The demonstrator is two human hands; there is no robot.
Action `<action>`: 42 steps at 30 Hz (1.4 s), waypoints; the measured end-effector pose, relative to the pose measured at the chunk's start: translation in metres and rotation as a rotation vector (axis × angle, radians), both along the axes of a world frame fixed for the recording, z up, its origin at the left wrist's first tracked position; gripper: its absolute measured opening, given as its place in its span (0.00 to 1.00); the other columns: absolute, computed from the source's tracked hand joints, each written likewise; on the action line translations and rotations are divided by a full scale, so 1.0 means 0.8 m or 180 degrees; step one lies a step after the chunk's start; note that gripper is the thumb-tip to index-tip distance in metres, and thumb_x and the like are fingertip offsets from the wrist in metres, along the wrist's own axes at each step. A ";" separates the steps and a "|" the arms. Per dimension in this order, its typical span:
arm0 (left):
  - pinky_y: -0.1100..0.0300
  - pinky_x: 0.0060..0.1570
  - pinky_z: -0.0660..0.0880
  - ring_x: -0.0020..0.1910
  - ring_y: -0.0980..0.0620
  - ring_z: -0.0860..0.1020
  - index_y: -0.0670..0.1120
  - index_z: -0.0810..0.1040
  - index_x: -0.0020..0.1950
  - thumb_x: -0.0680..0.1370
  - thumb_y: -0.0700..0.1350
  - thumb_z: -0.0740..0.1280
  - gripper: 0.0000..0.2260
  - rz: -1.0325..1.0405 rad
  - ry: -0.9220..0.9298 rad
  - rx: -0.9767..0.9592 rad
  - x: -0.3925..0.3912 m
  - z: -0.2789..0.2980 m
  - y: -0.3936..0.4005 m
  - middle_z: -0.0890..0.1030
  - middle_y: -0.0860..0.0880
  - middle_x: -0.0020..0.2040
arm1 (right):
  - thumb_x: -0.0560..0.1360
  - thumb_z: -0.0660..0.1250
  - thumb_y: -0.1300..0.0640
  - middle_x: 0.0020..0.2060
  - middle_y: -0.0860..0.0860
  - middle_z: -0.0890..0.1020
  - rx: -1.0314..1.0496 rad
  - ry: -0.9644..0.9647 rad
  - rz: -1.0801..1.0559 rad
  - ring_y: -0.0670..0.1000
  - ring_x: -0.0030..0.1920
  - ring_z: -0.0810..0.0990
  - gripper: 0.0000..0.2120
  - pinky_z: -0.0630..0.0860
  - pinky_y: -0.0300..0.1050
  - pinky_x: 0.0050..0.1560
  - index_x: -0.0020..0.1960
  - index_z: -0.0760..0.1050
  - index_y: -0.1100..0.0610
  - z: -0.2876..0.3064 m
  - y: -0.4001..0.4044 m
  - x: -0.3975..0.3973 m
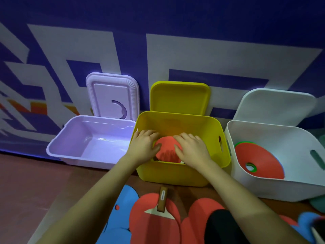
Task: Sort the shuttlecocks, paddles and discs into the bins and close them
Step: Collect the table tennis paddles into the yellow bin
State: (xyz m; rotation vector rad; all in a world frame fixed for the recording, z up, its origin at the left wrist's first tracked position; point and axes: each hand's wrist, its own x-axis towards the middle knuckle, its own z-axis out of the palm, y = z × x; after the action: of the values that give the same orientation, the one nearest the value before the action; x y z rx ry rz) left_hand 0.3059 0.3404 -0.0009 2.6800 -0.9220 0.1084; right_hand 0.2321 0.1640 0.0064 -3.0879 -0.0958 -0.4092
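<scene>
Three open bins stand in a row against the wall: a lilac bin (73,148), a yellow bin (175,175) and a white bin (274,189). Both my hands reach into the yellow bin. My left hand (143,144) and my right hand (190,148) press on either side of a red paddle (167,147) lying in it. In the white bin, red and green discs (258,161) lean against its wall. Near me on the floor lie more paddles, red (154,222) with a wooden handle (162,199), and blue (121,208).
Each bin's lid stands propped behind it against the blue and white wall: lilac lid (112,95), yellow lid (179,97), white lid (274,104). The lilac bin holds nothing visible. A teal object (318,203) pokes out right of the white bin.
</scene>
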 end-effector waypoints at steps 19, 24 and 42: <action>0.48 0.50 0.72 0.55 0.40 0.73 0.43 0.77 0.61 0.72 0.51 0.57 0.22 -0.0609 0.0043 -0.0443 -0.150 -0.093 0.135 0.77 0.42 0.60 | 0.73 0.55 0.44 0.53 0.53 0.78 0.0657 0.0530 -0.0651 0.58 0.50 0.78 0.24 0.72 0.51 0.49 0.64 0.73 0.53 -0.122 0.144 -0.188; 0.52 0.64 0.58 0.69 0.43 0.62 0.48 0.60 0.75 0.75 0.57 0.53 0.29 -0.0519 0.1264 0.0592 -0.176 -0.150 0.138 0.63 0.46 0.73 | 0.76 0.55 0.38 0.72 0.57 0.61 0.0483 0.1820 -0.1219 0.59 0.67 0.66 0.33 0.61 0.51 0.65 0.76 0.51 0.50 -0.166 0.162 -0.218; 0.48 0.41 0.75 0.47 0.40 0.78 0.45 0.75 0.63 0.71 0.53 0.55 0.24 -0.0697 0.0970 0.0738 -0.222 -0.177 0.190 0.80 0.45 0.56 | 0.75 0.62 0.39 0.75 0.58 0.56 0.0951 0.2064 -0.0959 0.61 0.73 0.56 0.32 0.54 0.57 0.71 0.74 0.56 0.46 -0.113 0.171 -0.204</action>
State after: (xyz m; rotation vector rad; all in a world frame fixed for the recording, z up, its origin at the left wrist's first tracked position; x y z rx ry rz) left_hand 0.1280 0.4926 -0.1424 2.6692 -1.1760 -0.4680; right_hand 0.0691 0.3010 -0.0843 -2.7680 0.4037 0.5338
